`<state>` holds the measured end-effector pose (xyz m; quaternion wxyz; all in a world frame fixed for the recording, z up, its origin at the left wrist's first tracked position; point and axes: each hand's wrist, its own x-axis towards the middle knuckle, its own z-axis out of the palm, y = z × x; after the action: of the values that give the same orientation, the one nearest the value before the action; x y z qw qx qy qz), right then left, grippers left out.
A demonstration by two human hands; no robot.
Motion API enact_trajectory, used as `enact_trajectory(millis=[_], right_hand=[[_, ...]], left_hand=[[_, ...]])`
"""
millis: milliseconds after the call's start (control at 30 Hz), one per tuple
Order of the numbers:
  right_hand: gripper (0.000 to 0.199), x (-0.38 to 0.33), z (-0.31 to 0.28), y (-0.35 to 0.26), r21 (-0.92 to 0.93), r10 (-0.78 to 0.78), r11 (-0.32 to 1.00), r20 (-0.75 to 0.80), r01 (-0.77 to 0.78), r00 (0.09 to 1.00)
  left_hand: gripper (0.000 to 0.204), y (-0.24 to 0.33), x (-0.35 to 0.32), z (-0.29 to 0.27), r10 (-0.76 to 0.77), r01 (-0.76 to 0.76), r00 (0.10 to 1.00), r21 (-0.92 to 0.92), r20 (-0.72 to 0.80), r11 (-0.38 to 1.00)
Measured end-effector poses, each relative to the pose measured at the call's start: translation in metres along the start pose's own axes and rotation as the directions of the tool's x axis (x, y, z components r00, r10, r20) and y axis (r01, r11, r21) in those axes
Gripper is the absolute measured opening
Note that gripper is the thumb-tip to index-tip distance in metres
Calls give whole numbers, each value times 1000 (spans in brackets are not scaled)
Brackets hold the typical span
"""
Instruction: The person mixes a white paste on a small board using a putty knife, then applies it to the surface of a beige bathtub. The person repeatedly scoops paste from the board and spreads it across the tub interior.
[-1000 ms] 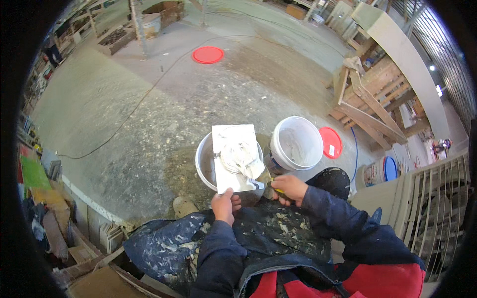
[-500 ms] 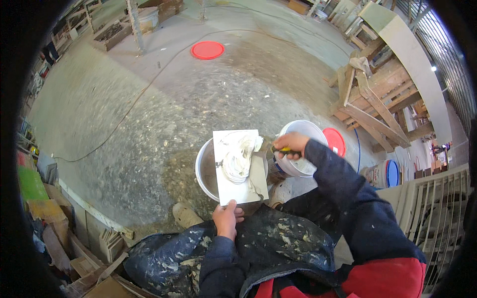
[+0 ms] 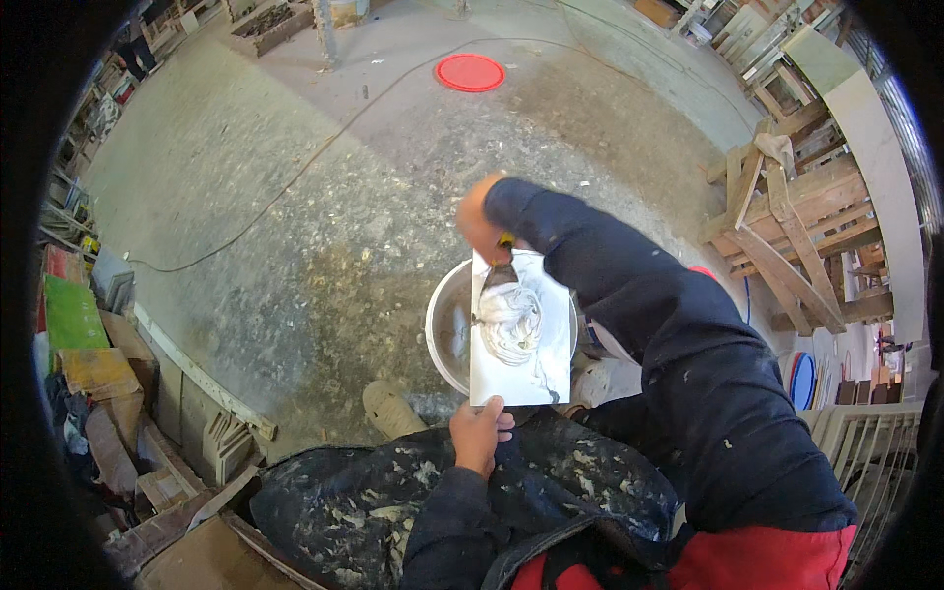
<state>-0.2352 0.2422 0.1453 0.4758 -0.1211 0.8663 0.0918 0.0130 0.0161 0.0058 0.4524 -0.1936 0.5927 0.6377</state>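
Observation:
My left hand [image 3: 477, 438] grips the near edge of a flat white rectangular board [image 3: 521, 385], thumb on top. A swirled mound of white paste [image 3: 513, 326] lies on the board, with a thin grey streak on its near right part. My right hand [image 3: 482, 218], slightly smeared by motion, is closed round the yellow and black handle of a putty knife at the far edge. The knife's dark blade [image 3: 501, 274] points toward me and meets the far side of the paste. Beneath the board is an open white bucket [image 3: 434, 329], partly covered by it.
A second bucket at the right is mostly hidden by my right arm. Farther off lies a red lid [image 3: 470, 73], near a cable [image 3: 295, 177] crossing the stained floor. Wooden trestles [image 3: 787, 236] stand at right. Boards and boxes [image 3: 108, 393] crowd the left side.
My right hand has swung left with the putty knife, from beside the second bucket to the board's far edge. The blade now touches the paste. The whole view has shifted somewhat.

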Motion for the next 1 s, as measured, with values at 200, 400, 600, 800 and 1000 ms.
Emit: enact_trajectory(millis=[200,400,600,800,1000], right_hand=[[20,-12,30,-100,-257,-53,966,-214,-4,975],[24,-78,131,-159,-365,-5,924,-313,-115,950],[20,-181,149,-40,104,232,972,-555,-210,799],[30,-135,259,-94,719,586,695,-584,24,562],[40,-169,307,-168,630,425,-719,66,293,903]], left_hand=[[29,3,0,1,5,-5,1000,-7,12,1000],[24,4,4,-6,47,-42,997,-70,67,997],[22,6,8,-2,86,-82,995,-77,51,994],[21,6,7,-2,43,-41,999,-57,34,998],[27,1,10,-4,36,-36,999,-90,-1,995]])
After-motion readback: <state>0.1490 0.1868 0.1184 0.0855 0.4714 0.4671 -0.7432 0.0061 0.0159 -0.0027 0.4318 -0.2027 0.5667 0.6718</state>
